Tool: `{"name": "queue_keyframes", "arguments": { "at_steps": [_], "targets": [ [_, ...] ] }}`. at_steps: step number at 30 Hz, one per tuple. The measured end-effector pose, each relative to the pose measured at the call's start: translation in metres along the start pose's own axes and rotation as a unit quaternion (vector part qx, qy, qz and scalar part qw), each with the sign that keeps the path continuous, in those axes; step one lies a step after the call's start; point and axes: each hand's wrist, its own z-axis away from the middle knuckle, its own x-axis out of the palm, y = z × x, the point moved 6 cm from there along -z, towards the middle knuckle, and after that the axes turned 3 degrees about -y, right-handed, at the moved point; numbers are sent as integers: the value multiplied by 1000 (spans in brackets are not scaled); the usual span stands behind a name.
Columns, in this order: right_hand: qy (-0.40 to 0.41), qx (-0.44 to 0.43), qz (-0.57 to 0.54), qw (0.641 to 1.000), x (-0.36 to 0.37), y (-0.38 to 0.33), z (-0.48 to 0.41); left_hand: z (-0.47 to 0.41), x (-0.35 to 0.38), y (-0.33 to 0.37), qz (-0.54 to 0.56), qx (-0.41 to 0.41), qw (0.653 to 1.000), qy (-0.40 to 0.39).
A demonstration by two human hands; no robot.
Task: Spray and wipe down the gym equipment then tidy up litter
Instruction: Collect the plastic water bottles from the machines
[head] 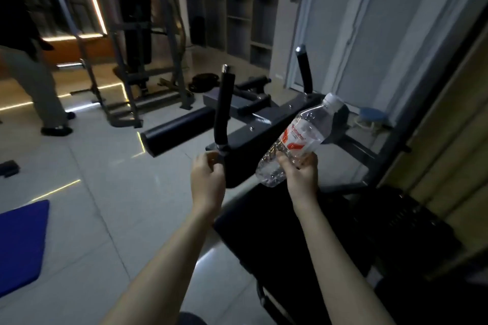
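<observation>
My right hand [301, 170] grips a clear plastic water bottle [298, 140] with a red and white label and a white cap; the bottle tilts up to the right over a black gym machine [253, 140]. My left hand [207, 178] hovers at the base of the machine's near upright black handle [223, 111], fingers curled, with nothing visibly in it. A second padded handle [304, 68] rises farther back on the right.
A black padded seat [330, 232] lies below my arms. A blue mat [21, 243] is on the tiled floor at left. A person's legs [39, 87] stand at far left. A weight rack with bench [137, 60] stands behind. Shelves and a door are at back right.
</observation>
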Motion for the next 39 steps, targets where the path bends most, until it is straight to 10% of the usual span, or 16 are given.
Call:
{"name": "queue_keyframes", "arguments": {
  "at_steps": [7, 21, 30, 39],
  "targets": [
    [42, 93, -3, 995, -70, 42, 149, 133, -8, -58, 15, -148, 979, -142],
    [167, 225, 74, 957, -324, 109, 312, 367, 136, -57, -97, -165, 862, -469],
    [283, 287, 88, 911, -569, 131, 466, 645, 237, -55, -292, -160, 623, -708],
    [480, 305, 23, 822, -738, 131, 547, 812, 367, 17, -247, -85, 551, -792]
  ]
}}
